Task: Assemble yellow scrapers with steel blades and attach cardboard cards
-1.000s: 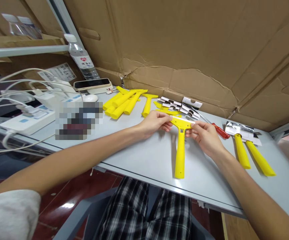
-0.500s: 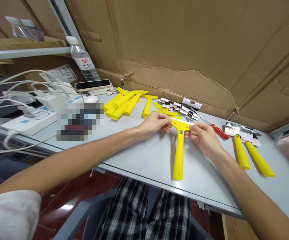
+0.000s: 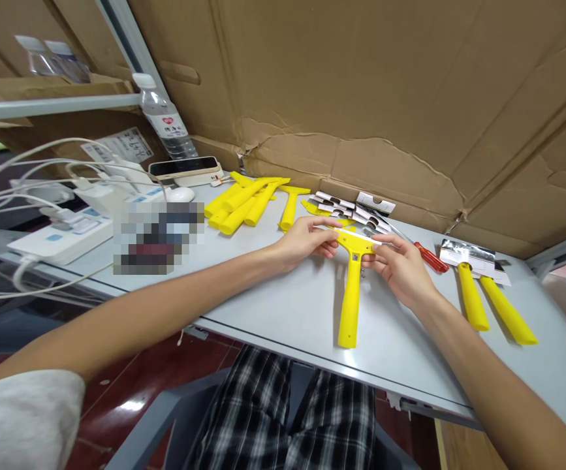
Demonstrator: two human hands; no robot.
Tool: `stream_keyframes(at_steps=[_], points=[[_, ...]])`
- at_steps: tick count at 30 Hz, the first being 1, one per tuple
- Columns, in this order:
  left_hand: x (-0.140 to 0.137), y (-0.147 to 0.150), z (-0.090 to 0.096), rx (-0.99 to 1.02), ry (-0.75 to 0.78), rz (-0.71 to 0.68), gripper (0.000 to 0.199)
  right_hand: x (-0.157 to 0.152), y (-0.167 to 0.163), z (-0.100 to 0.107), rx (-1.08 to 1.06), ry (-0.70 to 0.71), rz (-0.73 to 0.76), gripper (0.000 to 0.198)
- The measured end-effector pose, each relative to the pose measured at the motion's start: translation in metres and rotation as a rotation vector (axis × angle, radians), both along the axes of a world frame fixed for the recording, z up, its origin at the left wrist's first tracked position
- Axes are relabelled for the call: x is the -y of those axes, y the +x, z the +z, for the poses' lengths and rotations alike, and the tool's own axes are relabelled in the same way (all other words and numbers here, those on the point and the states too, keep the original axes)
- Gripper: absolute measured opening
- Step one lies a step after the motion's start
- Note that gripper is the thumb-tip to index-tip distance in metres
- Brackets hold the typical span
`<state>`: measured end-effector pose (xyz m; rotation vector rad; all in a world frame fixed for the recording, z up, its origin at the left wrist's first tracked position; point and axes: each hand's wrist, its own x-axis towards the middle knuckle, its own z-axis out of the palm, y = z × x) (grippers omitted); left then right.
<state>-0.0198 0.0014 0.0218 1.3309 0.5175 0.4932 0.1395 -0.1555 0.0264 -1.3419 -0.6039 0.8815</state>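
Note:
Both hands grip a yellow T-shaped scraper by the two ends of its wide head, its handle pointing toward me. My left hand pinches the left end, and my right hand pinches the right end. Along the head's far edge runs a thin white strip. Small metal bits, too small to name, show on the table beside the handle. Behind my hands lie white-sleeved blades and a screwdriver with a red handle.
Several yellow scraper handles are heaped at the back left. Two scrapers with covered heads lie at the right. A power strip with cables, a phone and a water bottle stand left. Cardboard walls the back.
The scraper's handle end has shifted slightly away from me and its head has tilted a little. My fingers have moved slightly at the head's edge; both hands keep their grip.

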Motion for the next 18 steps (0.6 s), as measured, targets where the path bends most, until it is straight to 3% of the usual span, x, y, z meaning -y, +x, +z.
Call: stream_keyframes(at_steps=[9, 13, 18], points=[[0.0017, -0.0003, 0.0043, -0.004, -0.008, 0.0, 0.021, -0.0002, 0.0016, -0.0004, 0.0, 0.004, -0.003, 0.055], [0.0009, 0.0014, 0.002, -0.028, -0.044, -0.002, 0.01, -0.0003, 0.0008, 0.0002, -0.013, 0.003, -0.012, 0.057], [0.0003, 0.0031, -0.0023, -0.029, -0.028, 0.011, 0.018, -0.0005, 0.001, -0.0001, -0.014, 0.002, -0.004, 0.057]])
